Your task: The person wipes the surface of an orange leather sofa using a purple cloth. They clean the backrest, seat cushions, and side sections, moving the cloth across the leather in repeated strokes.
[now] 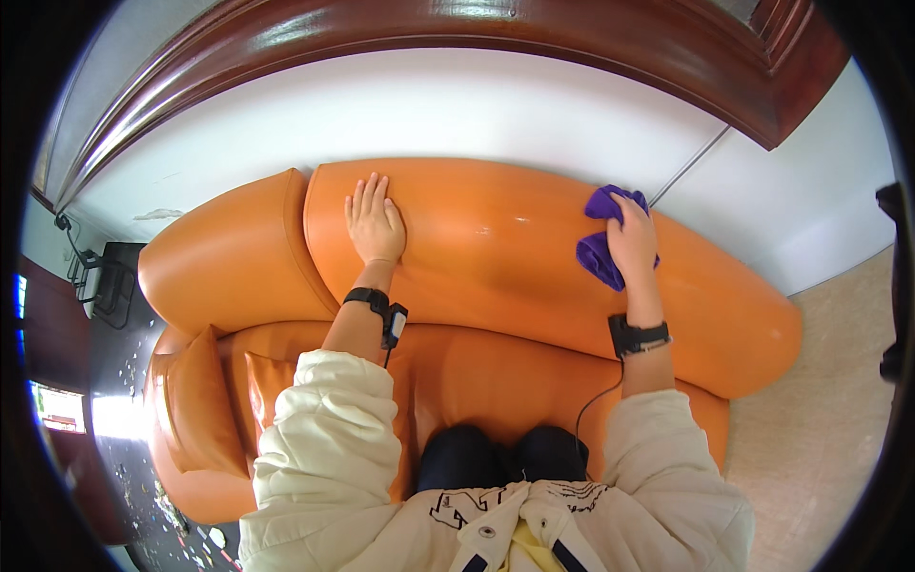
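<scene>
An orange sofa (477, 276) with a smooth, shiny covering spreads across the middle of the head view. My left hand (375, 224) lies flat on its backrest, fingers stretched toward the top edge, just right of the seam between two back sections. Farther right along the same backrest, my right hand (633, 243) grips a bunched purple cloth (599, 255) and presses it against the surface. Folds of the cloth stick out past the fingers on the left and above. My knees rest on or against the seat in the middle.
Two orange cushions (198, 400) lean at the sofa's left end. Behind the backrest rise a white wall (457, 105) and a dark red wooden frame (381, 33). Scattered bits litter a dark surface (143, 381) at left. Beige floor (810, 410) shows at right.
</scene>
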Motion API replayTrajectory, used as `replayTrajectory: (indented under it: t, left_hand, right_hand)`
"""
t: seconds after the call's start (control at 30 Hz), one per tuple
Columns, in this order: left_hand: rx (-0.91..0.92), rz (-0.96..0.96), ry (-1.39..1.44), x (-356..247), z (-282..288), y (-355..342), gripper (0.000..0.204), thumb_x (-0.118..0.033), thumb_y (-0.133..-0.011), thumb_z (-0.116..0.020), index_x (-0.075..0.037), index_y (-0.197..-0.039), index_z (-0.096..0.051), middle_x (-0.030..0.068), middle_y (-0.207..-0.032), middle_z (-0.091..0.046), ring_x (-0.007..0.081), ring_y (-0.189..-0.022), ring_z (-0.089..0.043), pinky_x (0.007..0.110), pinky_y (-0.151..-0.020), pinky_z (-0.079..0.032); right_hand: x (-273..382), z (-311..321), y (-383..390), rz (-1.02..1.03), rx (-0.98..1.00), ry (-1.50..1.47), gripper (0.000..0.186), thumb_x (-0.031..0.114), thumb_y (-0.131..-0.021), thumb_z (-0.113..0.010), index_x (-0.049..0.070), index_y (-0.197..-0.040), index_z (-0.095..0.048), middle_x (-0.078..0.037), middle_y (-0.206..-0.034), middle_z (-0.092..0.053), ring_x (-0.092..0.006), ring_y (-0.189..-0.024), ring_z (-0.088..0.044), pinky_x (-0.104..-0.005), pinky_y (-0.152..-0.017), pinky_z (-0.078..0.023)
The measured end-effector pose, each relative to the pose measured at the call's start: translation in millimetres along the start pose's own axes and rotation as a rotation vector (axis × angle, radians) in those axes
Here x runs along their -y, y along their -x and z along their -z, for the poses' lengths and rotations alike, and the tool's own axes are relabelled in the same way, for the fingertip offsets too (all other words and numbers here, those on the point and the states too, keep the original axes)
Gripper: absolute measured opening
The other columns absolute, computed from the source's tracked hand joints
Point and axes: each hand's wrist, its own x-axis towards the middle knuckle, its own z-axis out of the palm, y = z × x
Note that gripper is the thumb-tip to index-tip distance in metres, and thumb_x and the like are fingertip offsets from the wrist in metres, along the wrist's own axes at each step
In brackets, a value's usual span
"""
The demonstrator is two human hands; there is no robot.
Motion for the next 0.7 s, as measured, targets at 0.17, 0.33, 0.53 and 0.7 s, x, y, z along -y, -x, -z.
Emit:
replayTrajectory:
  t: [0.17,0.33,0.53,0.7]
  left_hand:
    - [-0.095,-0.029,0.026,-0.7,-4.3,3.1,0.039,-0.019,-0.097,-0.04,-0.012,-0.128,-0.063,0.0043,-0.141,-0.055,0.0247,-0.137,-0.043,0.044,-0.117,-0.025]
    - [-0.131,-0.049,0.066,0.2,-5.6,1.9,0.038,-0.019,-0.096,-0.042,-0.011,-0.124,-0.065,0.0055,-0.139,-0.058,0.0257,-0.135,-0.046,0.045,-0.116,-0.026]
    - [-0.133,-0.058,0.095,2.1,-4.6,0.8,0.036,-0.019,-0.095,-0.042,-0.011,-0.121,-0.067,0.007,-0.137,-0.059,0.0276,-0.133,-0.048,0.045,-0.116,-0.027]
    - [-0.153,-0.059,0.088,2.6,-3.1,0.9,0.036,-0.018,-0.095,-0.042,-0.011,-0.122,-0.066,0.0069,-0.138,-0.058,0.0269,-0.135,-0.046,0.045,-0.116,-0.026]
  right_hand:
    - [52.6,-59.2,-51.7,-0.07,0.24,-0.168,0.028,0.017,-0.083,-0.051,0.009,-0.1,-0.072,-0.017,-0.097,-0.072,-0.0363,-0.096,-0.066,-0.0486,-0.088,-0.049]
    - [166.1,-110.7,-61.5,0.123,0.272,-0.114,0.025,0.015,-0.084,-0.052,0.009,-0.1,-0.07,-0.016,-0.105,-0.07,-0.0323,-0.103,-0.064,-0.0501,-0.094,-0.043]
    - [204.9,-110.7,7.3,0.576,0.055,-0.374,0.033,0.009,-0.08,-0.064,0.008,-0.113,-0.065,-0.015,-0.119,-0.063,-0.0304,-0.118,-0.056,-0.0495,-0.108,-0.036]
    - [163.7,-66.3,46.2,0.539,0.214,-0.816,0.036,-0.001,-0.077,-0.058,0.006,-0.112,-0.065,-0.015,-0.113,-0.064,-0.0288,-0.11,-0.06,-0.0422,-0.102,-0.042]
